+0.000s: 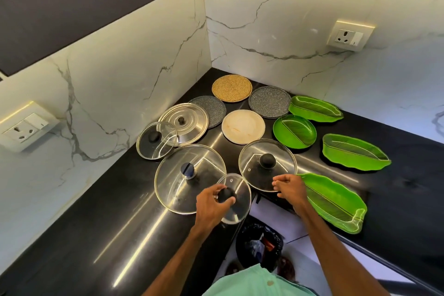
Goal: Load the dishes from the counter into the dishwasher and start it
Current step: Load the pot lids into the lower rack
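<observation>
**Lids and plates crowd a black corner counter**

The glossy black counter (115, 223) runs into a corner of white veined marble wall, with a socket (349, 35) on the right wall and another on the left. Below the near edge stands a bin (259, 245) lined with a black bag.

Around the hands lie a large glass lid (177, 185), a right glass lid (257, 158) with a black knob, a far-left glass lid (153, 149) that overlaps a steel lid (192, 118), two speckled grey plates (269, 104), a woven round mat (231, 88) and a cream plate (243, 126). To the right are a round divided green dish (294, 131) and three green leaf-shaped trays (354, 152), glossy and ribbed.

The small glass lid (236, 185) sits at the near edge, overlapping the large glass lid's rim. It is clear, metal-rimmed, with a vent hole. The left hand (211, 202) grips its black knob with curled fingers. The right hand (290, 188) is at the right glass lid's near rim, fingers loosely curled; whether they pinch it cannot be told.
</observation>
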The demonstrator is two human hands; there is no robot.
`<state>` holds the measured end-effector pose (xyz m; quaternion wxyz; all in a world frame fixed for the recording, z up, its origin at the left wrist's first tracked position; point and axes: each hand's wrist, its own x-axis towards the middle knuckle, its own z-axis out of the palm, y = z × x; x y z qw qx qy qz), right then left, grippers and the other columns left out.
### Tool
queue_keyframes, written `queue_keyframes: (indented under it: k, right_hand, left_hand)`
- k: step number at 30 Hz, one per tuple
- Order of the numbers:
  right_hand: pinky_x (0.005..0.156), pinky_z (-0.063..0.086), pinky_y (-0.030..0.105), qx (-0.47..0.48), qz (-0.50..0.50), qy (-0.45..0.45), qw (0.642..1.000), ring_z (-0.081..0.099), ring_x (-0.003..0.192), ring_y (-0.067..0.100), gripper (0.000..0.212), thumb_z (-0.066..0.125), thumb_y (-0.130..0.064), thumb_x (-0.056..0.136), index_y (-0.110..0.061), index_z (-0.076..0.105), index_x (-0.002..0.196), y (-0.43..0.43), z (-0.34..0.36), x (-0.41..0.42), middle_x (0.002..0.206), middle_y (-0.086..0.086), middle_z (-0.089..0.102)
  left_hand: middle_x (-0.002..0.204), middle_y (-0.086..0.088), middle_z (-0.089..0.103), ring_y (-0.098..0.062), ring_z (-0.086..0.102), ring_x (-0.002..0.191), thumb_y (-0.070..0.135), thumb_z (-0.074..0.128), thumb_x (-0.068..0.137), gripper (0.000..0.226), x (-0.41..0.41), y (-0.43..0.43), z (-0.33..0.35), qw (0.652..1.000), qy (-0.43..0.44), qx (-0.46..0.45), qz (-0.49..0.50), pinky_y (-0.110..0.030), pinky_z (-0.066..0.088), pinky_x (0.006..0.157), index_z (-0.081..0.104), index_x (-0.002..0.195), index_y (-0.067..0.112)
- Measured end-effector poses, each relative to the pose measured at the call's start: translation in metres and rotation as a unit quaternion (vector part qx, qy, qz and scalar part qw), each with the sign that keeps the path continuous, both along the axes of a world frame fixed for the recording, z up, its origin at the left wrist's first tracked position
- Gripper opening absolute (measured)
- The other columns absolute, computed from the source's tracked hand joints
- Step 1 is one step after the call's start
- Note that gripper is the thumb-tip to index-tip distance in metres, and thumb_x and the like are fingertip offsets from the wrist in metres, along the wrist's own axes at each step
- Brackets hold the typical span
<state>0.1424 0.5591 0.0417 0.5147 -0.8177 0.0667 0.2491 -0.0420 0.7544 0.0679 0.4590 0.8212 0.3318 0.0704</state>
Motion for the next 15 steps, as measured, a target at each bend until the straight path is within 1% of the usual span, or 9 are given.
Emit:
queue_keyframes:
  k: [1, 2, 3, 4, 5, 7, 10, 12, 15]
  right_hand:
    - [0.060, 0.061, 0.035, -0.019, -0.035, 0.008, 0.999, 0.070, 0.063, 0.019, 0.008, 0.067, -0.004, 0.085, -0.006, 0.075, 0.085, -0.002, -0.005, 0.004, 0.075, 0.008, 0.075]
    - [0.061, 0.062, 0.036, -0.033, -0.068, 0.026, 0.997, 0.069, 0.059, 0.020, 0.008, 0.068, -0.005, 0.082, -0.002, 0.075, 0.082, -0.004, -0.010, 0.007, 0.069, 0.008, 0.073]
    - [0.059, 0.062, 0.037, -0.037, -0.095, 0.052, 0.993, 0.068, 0.056, 0.021, 0.009, 0.069, -0.005, 0.080, 0.002, 0.074, 0.082, -0.005, -0.014, 0.009, 0.065, 0.009, 0.071]
    - [0.057, 0.061, 0.036, -0.031, -0.111, 0.079, 0.990, 0.066, 0.056, 0.022, 0.013, 0.071, -0.005, 0.079, 0.007, 0.072, 0.086, -0.005, -0.017, 0.009, 0.064, 0.011, 0.068]
    - [0.056, 0.060, 0.036, -0.020, -0.118, 0.104, 0.987, 0.064, 0.058, 0.023, 0.018, 0.073, -0.005, 0.080, 0.010, 0.069, 0.090, -0.005, -0.022, 0.007, 0.066, 0.013, 0.065]
    - [0.061, 0.060, 0.038, 0.016, -0.128, 0.148, 0.981, 0.065, 0.072, 0.028, 0.024, 0.075, -0.006, 0.083, 0.010, 0.064, 0.098, -0.004, -0.030, 0.002, 0.076, 0.016, 0.064]
    - [0.075, 0.059, 0.041, 0.076, -0.173, 0.178, 0.966, 0.068, 0.088, 0.036, 0.034, 0.073, -0.004, 0.086, 0.014, 0.060, 0.112, -0.002, -0.039, -0.002, 0.093, 0.025, 0.066]
    - [0.076, 0.058, 0.042, 0.099, -0.206, 0.177, 0.957, 0.068, 0.087, 0.038, 0.037, 0.071, -0.001, 0.087, 0.016, 0.058, 0.116, 0.002, -0.039, -0.001, 0.098, 0.027, 0.065]
    - [0.082, 0.057, 0.044, 0.133, -0.244, 0.194, 0.941, 0.065, 0.091, 0.039, 0.032, 0.070, 0.001, 0.088, 0.014, 0.058, 0.115, 0.008, -0.034, -0.001, 0.103, 0.027, 0.062]
  left_hand:
    - [0.099, 0.012, 0.075, 0.000, 0.070, 0.089, 0.037, 0.087, 0.070, 0.042, 0.007, -0.001, 0.006, 0.998, -0.021, -0.052, 0.007, -0.018, 0.058, 0.080, 0.075, 0.109, 0.028]
    - [0.100, 0.007, 0.077, -0.004, 0.072, 0.091, 0.035, 0.087, 0.072, 0.042, 0.014, -0.001, 0.010, 0.992, -0.043, -0.117, 0.017, -0.023, 0.060, 0.083, 0.075, 0.111, 0.025]
    - [0.102, 0.002, 0.078, -0.011, 0.074, 0.094, 0.033, 0.086, 0.076, 0.041, 0.020, 0.000, 0.014, 0.979, -0.065, -0.190, 0.027, -0.032, 0.060, 0.087, 0.074, 0.114, 0.022]
    - [0.105, -0.003, 0.077, -0.018, 0.074, 0.100, 0.029, 0.084, 0.080, 0.040, 0.024, 0.001, 0.017, 0.959, -0.089, -0.267, 0.037, -0.039, 0.059, 0.092, 0.072, 0.117, 0.018]
    - [0.109, -0.008, 0.077, -0.022, 0.073, 0.104, 0.023, 0.080, 0.085, 0.039, 0.026, 0.002, 0.021, 0.934, -0.108, -0.338, 0.047, -0.041, 0.058, 0.094, 0.069, 0.121, 0.013]
    - [0.113, -0.012, 0.075, -0.025, 0.072, 0.107, 0.013, 0.070, 0.091, 0.035, 0.030, 0.003, 0.027, 0.885, -0.128, -0.439, 0.085, -0.036, 0.059, 0.091, 0.065, 0.125, 0.005]
    - [0.120, -0.014, 0.072, -0.025, 0.067, 0.110, 0.011, 0.063, 0.096, 0.032, 0.032, 0.005, 0.030, 0.835, -0.140, -0.516, 0.129, -0.034, 0.057, 0.092, 0.066, 0.127, 0.004]
    - [0.122, -0.012, 0.071, -0.025, 0.064, 0.116, 0.013, 0.059, 0.098, 0.030, 0.030, 0.005, 0.029, 0.824, -0.141, -0.531, 0.137, -0.036, 0.054, 0.098, 0.066, 0.126, 0.005]
    - [0.114, -0.010, 0.072, -0.024, 0.062, 0.112, 0.012, 0.059, 0.096, 0.027, 0.028, 0.005, 0.031, 0.818, -0.145, -0.537, 0.146, -0.037, 0.049, 0.101, 0.068, 0.121, 0.005]
